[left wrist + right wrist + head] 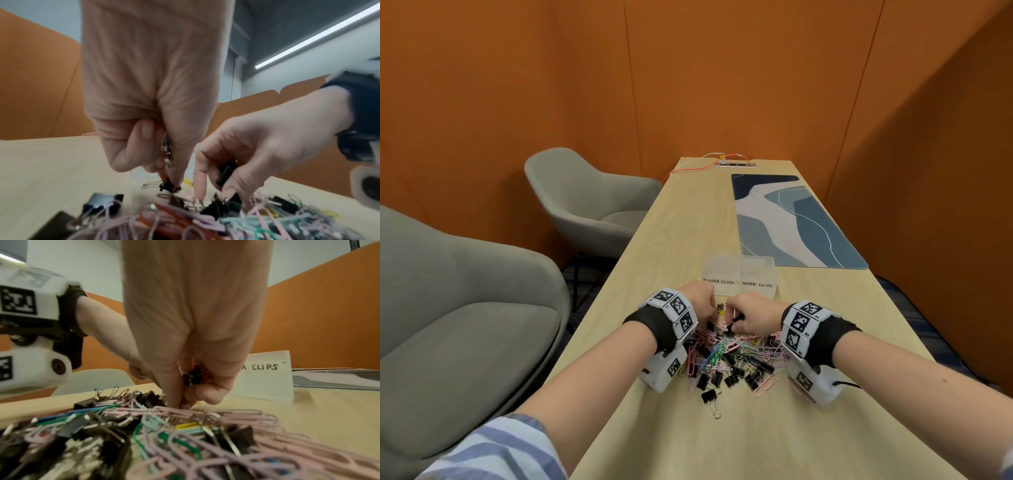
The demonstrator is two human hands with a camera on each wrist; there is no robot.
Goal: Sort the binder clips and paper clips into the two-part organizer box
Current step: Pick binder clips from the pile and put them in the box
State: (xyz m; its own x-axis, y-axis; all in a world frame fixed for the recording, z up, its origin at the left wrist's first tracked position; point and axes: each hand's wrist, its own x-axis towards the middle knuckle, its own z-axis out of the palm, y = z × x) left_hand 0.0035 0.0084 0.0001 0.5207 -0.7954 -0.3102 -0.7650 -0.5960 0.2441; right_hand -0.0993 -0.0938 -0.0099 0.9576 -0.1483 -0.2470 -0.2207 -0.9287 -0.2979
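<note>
Worn items, as seen from my head camera. I am wearing a black wrist strap (pixel 650 323) below each of my hands, left hand (pixel 700 297) and right hand (pixel 751 313). Each strap is carrying white blocks (pixel 676 308) printed with black-and-white square markers. A thin black cable (pixel 847 384) is trailing from my right unit. A blue-and-white striped sleeve (pixel 493 452) is covering my left upper arm.

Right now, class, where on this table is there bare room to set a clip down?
Bare table lies left of the mat, beyond the organizer, and near the person below the pile. Between pile and organizer it is crowded: left hand and right hand work there.
</note>
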